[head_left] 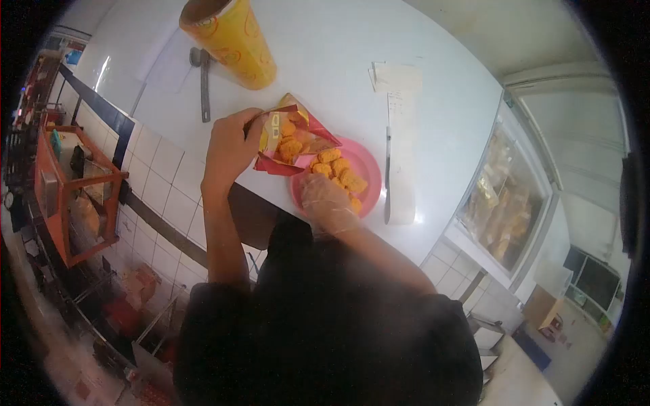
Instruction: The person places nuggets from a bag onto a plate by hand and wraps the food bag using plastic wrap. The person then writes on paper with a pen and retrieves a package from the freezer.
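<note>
My left hand (pixel 233 145) grips a red and yellow cardboard food box (pixel 271 135) by its side. The box is open and tilted toward the plate, with several breaded nuggets (pixel 290 145) inside. A pink round plate (pixel 369 169) sits under the box's open edge and holds more golden nuggets (pixel 352 181). Over the plate's near left side is my right hand (pixel 330 203), in a clear plastic glove. Its fingers are curled in beside the nuggets; whatever they hold is hidden from view.
A tall yellow patterned paper tub (pixel 237 47) stands at the back left, beside a grey-handled utensil (pixel 205 91). Paper slips (pixel 399 101) and a pen (pixel 388 152) lie right of the plate on the white table (pixel 325 61). A glass-topped case (pixel 504 196) with bagged goods is at the right.
</note>
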### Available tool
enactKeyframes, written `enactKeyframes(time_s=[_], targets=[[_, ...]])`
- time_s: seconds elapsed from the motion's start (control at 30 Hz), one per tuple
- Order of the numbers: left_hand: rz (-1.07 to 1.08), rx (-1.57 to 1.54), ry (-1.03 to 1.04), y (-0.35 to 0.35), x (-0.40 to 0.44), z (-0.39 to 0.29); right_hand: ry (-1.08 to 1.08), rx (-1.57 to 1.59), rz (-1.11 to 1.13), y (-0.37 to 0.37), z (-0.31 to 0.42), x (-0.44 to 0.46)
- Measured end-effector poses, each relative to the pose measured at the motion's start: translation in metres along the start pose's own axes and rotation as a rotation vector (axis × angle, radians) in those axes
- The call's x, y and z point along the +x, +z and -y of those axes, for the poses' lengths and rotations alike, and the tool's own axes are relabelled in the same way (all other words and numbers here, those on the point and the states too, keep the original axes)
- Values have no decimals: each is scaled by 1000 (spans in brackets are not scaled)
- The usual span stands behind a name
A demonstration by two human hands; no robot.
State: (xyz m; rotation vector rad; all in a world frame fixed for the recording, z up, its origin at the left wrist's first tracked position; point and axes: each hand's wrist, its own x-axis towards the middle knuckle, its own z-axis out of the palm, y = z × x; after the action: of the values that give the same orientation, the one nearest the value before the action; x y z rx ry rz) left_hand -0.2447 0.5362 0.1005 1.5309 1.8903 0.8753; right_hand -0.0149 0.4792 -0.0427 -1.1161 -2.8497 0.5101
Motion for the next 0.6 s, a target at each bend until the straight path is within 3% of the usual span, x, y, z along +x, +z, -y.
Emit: enactKeyframes(time_s=[0.07,0.13,0.2,0.3,0.33,0.43,0.5,0.53,0.6], targets=[[-9,-25,-12,-3,-1,-4,80,79,66,-1,-20,-2],[26,37,-33,-7,-2,-9,422,500,154,-104,-17,7],[16,19,-29,-7,-4,-5,610,744,94,-156,-12,19],[22,-16,-23,-1,-2,0,279,503,-142,-163,-19,38],[23,-24,-30,1,-2,0,287,501,-143,-170,-13,40],[31,8,-82,-4,-4,-12,346,929,-166,-176,-12,45],[6,18,-54,-5,-6,-8,245,509,-89,-145,-56,27],[-10,29,-13,-5,-5,-5,234,507,-82,-142,-62,24],[-9,27,13,-3,-5,4,407,233,338,-135,-62,8]])
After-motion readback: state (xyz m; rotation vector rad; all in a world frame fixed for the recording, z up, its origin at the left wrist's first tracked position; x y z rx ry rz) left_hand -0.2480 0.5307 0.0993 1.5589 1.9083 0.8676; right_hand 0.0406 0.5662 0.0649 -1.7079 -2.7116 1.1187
